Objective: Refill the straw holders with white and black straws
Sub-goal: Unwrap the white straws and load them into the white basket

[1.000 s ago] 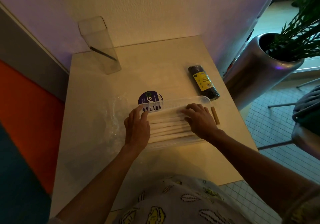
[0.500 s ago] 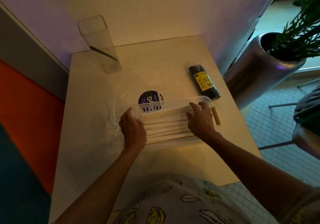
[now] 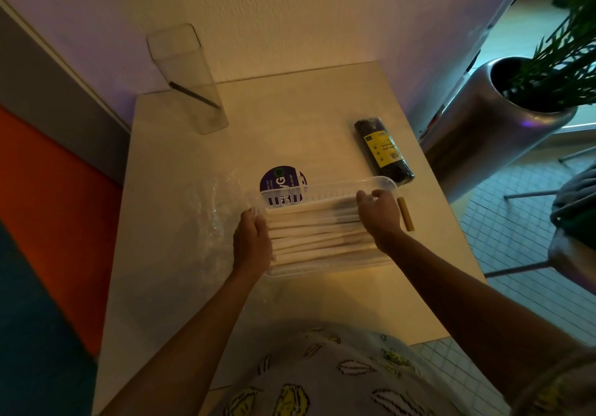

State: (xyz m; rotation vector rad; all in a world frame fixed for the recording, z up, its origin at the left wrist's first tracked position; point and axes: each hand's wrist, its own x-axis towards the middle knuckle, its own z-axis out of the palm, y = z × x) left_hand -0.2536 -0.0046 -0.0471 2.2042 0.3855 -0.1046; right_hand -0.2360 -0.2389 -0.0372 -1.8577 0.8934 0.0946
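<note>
Your left hand (image 3: 253,241) and right hand (image 3: 377,211) cup the ends of the light, loose white straws (image 3: 317,235) in the tray (image 3: 325,186) near the table's front edge; pinch them mid-bundle.

I saw a pale table (image 3: 290,119) set into a wall corner. On it stood 1 clear tall holder (image 3: 190,83) at the back left. A white tray (image 3: 325,267) of wrapped straws sat mid-table, with crumpled clear plastic (image 3: 213,219) to its left, a round purple sticker (image 3: 279,178) behind it, a black packet (image 3: 383,153) to the back right and a short tan stick (image 3: 405,213) just right of it.
</note>
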